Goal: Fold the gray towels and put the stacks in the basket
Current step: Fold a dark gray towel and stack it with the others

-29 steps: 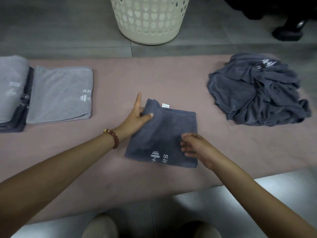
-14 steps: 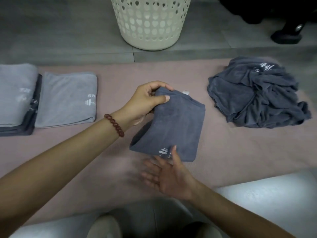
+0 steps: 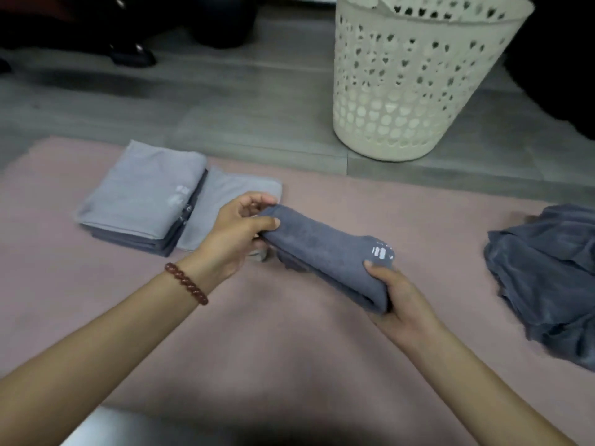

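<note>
At the centre, both hands hold a folded dark gray towel above the pink mat. The left hand, with a bead bracelet on its wrist, pinches the towel's 10 o'clock end; the right hand grips its 4 o'clock end. At 10 o'clock a stack of folded towels lies on the mat, with a single folded light gray towel just beside it. A white basket stands on the gray floor at 1 o'clock. A crumpled pile of dark towels lies at 3 o'clock.
</note>
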